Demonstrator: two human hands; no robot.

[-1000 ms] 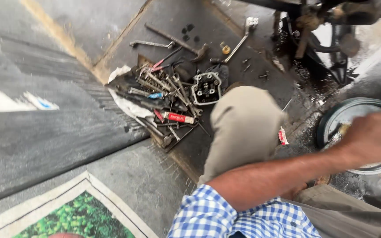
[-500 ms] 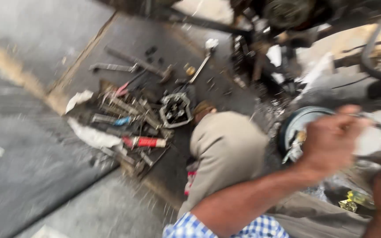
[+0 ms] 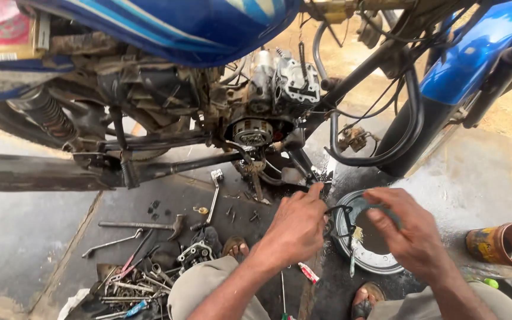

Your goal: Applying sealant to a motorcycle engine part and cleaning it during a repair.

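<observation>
While above round metal pan [image 3: 367,261], greasy left hand [image 3: 296,228], right hand [image 3: 409,232].

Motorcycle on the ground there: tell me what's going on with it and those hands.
A person squats beside a partly stripped blue motorcycle whose engine is exposed. The left hand pinches a thin black ring-shaped part over a round metal basin; the right hand hovers open just above the basin. Loose tools lie scattered on the oily pavement at left, and a rusty can stands at right.
</observation>
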